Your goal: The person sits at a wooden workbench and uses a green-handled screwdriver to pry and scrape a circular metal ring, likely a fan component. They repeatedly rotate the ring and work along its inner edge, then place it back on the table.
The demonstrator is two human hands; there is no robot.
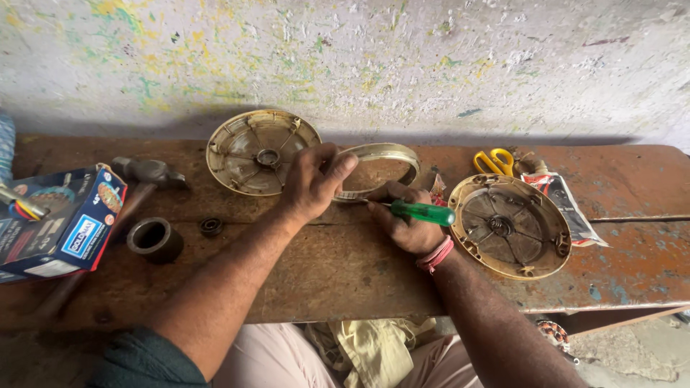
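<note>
**Two hands at a metal ring on the counter**

The left hand (310,181) curls over the near edge of a thin metal ring (392,152) that lies flat on the rusty counter (338,266), its grip closed on the rim with the thumb pressed along the top. The right hand (402,224) has its grip clamped on a screwdriver (420,212) with a green handle; the shaft points left toward the ring's edge under the left hand, and the tip is hidden there. A pink band sits on the right wrist.

A round cover (259,151) lies open side up, just left of the ring and behind the left hand. A second cover (512,226) lies near the right hand. Yellow scissors (494,161) and a packet (564,205) rest behind it. At far left sit a blue box (68,226), a hammer (147,174), a short metal sleeve (154,239) and a small bearing (211,227).
</note>
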